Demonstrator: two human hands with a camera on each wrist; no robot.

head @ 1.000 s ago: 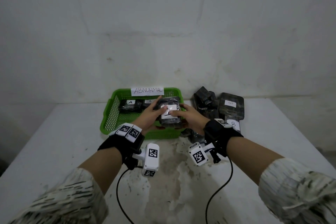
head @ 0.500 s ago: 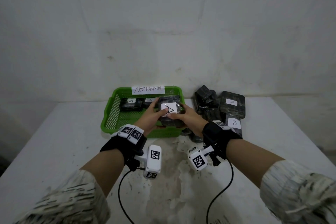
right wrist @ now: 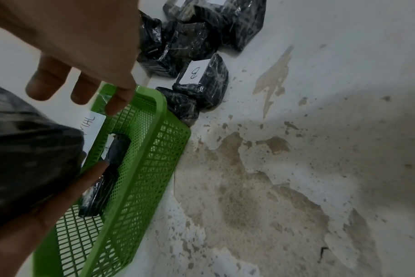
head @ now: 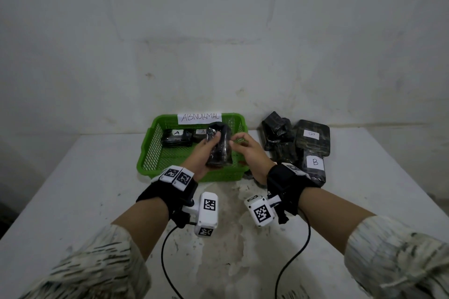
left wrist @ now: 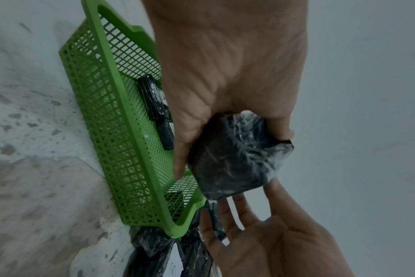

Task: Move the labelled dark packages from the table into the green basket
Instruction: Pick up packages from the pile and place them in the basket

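Head view. Left hand grips a dark wrapped package, fingers curled over its top and thumb side under it; package is held above the green basket, over the basket's right half, no label showing on the face turned toward the camera. Right hand is just beside the package at its 3 o'clock, fingers loosely bent, holding nothing; whether a fingertip touches the wrap cannot be told. Inside the basket, at 11 o'clock from the held package, two packages marked "A" lie flat side by side along the far wall. A paper sign reading "ABNORMAL" is fixed to the far rim. On the white surface, at 3 o'clock of the basket, a pile of dark packages; one marked "B" is nearest the right wrist.

Left wrist view. Left hand wraps the package from above, thumb on one side, fingers on the other. Right hand sits below it, palm up, fingers spread and straight, apart from the wrap or barely at its corner. Basket at 9 o'clock, one package lying on its mesh floor.

Right wrist view. Right hand open, fingers extended over the basket's corner. Held package blurred at 9 o'clock. "B" package and the pile rest on the surface at 12 o'clock, just beside the basket's corner.
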